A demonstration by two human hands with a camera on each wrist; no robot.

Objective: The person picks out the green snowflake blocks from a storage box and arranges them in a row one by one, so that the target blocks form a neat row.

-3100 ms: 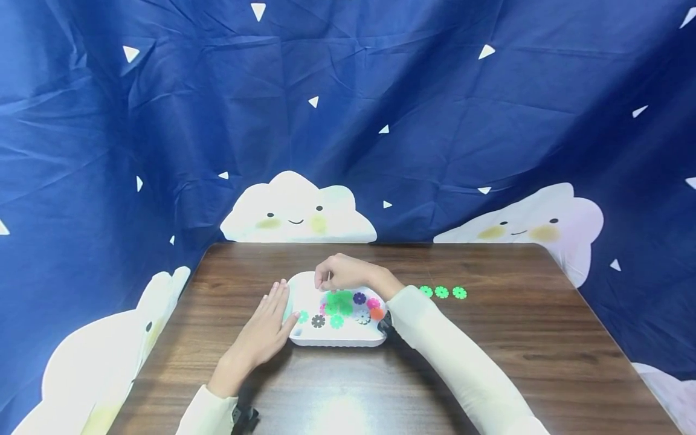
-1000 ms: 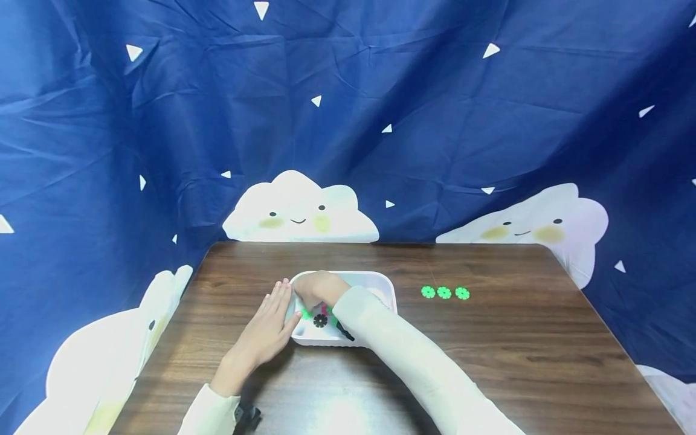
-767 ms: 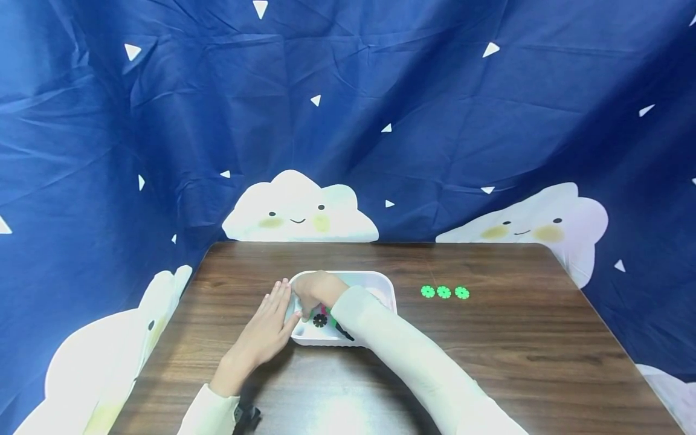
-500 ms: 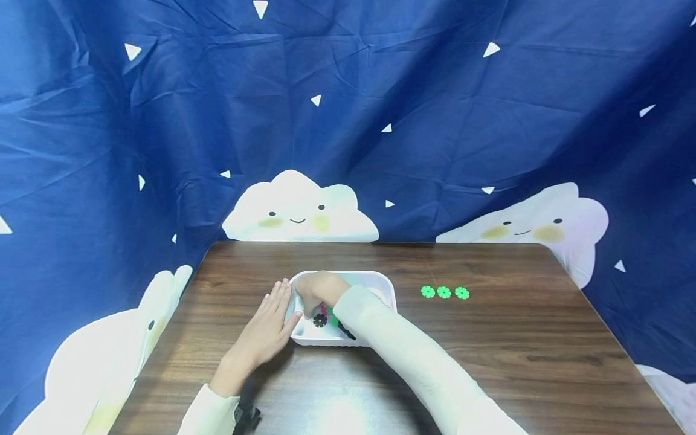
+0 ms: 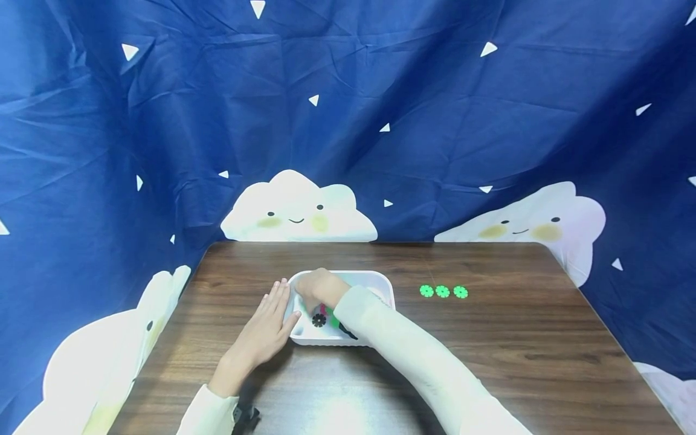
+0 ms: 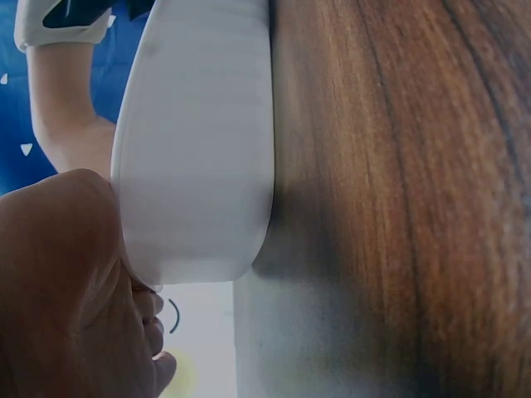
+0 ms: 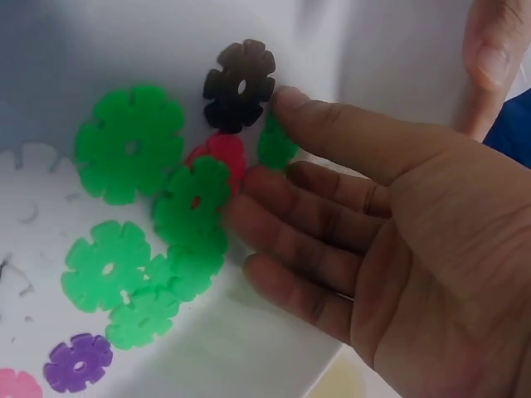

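Note:
My left hand (image 5: 260,334) lies with straight fingers along the left side of the white plastic tray (image 5: 326,341), touching its rim. My right hand (image 5: 321,289) reaches down into the tray's left part. In the right wrist view, its thumb and index finger pinch a small green flower-shaped disc (image 7: 277,144), which is tilted and partly covered; the other fingers are loosely extended. Close by lie a black notched disc (image 7: 240,86), a pink disc (image 7: 226,152) and several green discs (image 7: 130,144). My right forearm hides much of the tray in the head view.
Three green discs (image 5: 443,291) lie in a row on the brown wooden table (image 5: 522,338), right of the tray. A purple disc (image 7: 78,363) and pale discs are also in the tray. A blue cloth (image 5: 408,72) with clouds hangs behind the table.
My right hand has moved from above the tray's back down into its left part, and a green disc there has gone from the head view. My left hand stays at the tray's side.

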